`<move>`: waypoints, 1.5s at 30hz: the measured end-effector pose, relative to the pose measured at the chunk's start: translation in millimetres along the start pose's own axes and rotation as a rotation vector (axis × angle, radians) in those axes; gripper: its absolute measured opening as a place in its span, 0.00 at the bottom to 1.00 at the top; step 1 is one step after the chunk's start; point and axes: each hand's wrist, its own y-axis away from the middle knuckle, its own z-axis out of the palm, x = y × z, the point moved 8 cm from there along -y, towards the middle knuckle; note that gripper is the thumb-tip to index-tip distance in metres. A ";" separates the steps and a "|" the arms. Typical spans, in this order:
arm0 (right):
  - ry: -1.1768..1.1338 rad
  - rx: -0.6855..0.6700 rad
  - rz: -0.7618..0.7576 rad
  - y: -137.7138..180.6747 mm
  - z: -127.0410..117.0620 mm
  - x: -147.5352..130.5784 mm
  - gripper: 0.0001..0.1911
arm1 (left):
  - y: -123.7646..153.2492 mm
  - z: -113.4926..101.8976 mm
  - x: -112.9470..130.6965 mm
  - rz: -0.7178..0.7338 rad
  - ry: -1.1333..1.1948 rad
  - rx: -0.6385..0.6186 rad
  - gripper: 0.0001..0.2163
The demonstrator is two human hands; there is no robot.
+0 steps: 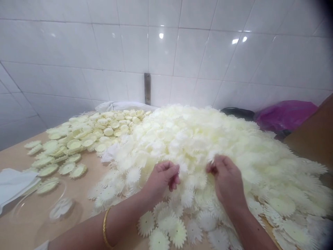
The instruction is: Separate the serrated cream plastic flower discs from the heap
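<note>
A large heap of thin, pale yellow-white flower-shaped pieces [192, 132] with jagged rims spreads over the middle and right of the table. Over its near side, my left hand [165, 175] is closed, thumb pressed to the forefinger. Pale petals show right beside its fingertips, but what it holds I cannot make out. My right hand [227, 180] is also pinched closed, its fingertips against the heap's white petals; whether a piece is between them is hidden. Several loose flower pieces [159, 239] with small centre holes lie flat below my hands.
Thicker, stacked yellowish flower discs [74, 144] form a second pile at the left. Near the left edge are a white sheet [15, 185] and a clear round item with white material [61, 208]. A purple bag [286, 114] lies back right, by the tiled wall [99, 45].
</note>
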 end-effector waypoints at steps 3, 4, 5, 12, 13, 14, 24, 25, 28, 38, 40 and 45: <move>0.070 -0.065 -0.015 -0.6 3.9 -4.1 0.14 | -1.2 -4.5 -0.5 0.005 -0.058 0.034 0.13; 0.137 -0.118 -0.025 1.4 8.7 -5.7 0.14 | -1.7 -5.4 -0.6 0.009 -0.091 0.041 0.12; 0.200 -0.162 -0.045 4.1 13.3 -8.0 0.13 | -2.1 -6.8 0.1 0.022 -0.128 0.055 0.11; 0.397 -0.271 -0.304 20.6 30.8 -28.5 0.09 | 2.8 -22.6 26.8 0.248 -0.326 0.235 0.11; 0.424 -0.266 -0.364 23.1 31.8 -32.2 0.08 | 4.8 -21.9 31.0 0.277 -0.340 0.238 0.12; 0.455 -0.266 -0.437 26.4 33.6 -35.9 0.07 | 7.0 -19.8 34.4 0.300 -0.348 0.230 0.13; 0.611 -0.434 -0.858 58.4 58.2 -36.2 0.09 | 6.6 3.6 9.9 0.128 -0.218 -0.005 0.14; 0.588 -0.431 -0.825 56.4 57.3 -36.6 0.09 | 5.5 1.7 7.5 0.110 -0.197 0.003 0.13; 0.529 -0.394 -0.710 48.6 52.1 -38.6 0.08 | 3.1 -4.3 3.0 0.070 -0.163 0.040 0.13; 0.454 -0.486 -0.539 44.9 56.3 -30.7 0.04 | 0.3 -7.1 3.8 0.073 -0.017 0.062 0.17; 0.431 -0.563 -0.503 42.8 64.0 -29.7 0.03 | -0.2 -8.5 4.3 0.070 0.017 0.054 0.17; 0.366 -0.718 -0.353 29.0 84.2 -31.0 0.06 | -2.1 -12.3 12.4 0.115 0.083 0.028 0.18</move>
